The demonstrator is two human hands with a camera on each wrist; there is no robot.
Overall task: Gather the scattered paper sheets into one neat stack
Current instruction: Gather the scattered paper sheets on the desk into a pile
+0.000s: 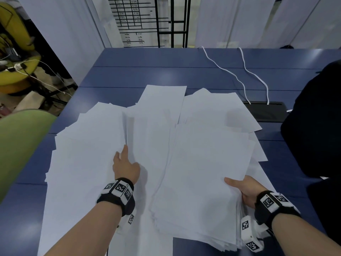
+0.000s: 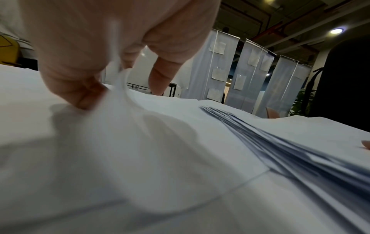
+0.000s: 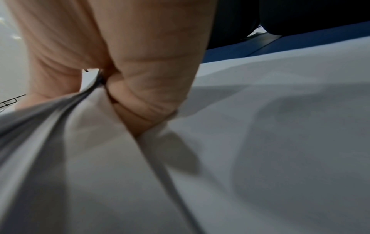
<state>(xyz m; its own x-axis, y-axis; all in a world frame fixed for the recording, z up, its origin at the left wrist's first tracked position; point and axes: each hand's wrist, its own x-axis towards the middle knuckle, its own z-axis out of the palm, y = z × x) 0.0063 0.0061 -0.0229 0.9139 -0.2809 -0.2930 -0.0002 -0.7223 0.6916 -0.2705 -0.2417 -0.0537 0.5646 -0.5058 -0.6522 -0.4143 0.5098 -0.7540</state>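
White paper sheets (image 1: 83, 154) lie fanned and overlapping across the blue table (image 1: 147, 71). My left hand (image 1: 122, 156) rests on the spread at centre left. The left wrist view shows the left hand (image 2: 112, 47) pinching one sheet (image 2: 124, 101) up into a ridge. A thick, roughly squared stack (image 1: 199, 182) lies at centre right. My right hand (image 1: 239, 187) grips its right edge, thumb on top and fingers underneath. Seen from the right wrist, the right hand (image 3: 128, 102) curls round the stack's bent edge (image 3: 80, 158). More loose sheets (image 1: 217, 108) spread out behind the stack.
Two white cables (image 1: 230, 72) run across the far table into a black hatch (image 1: 265, 111). A large dark shape (image 1: 317, 117) fills the right side. A green chair back (image 1: 20, 145) stands left of the table. White partition panels (image 1: 239, 21) close off the far end.
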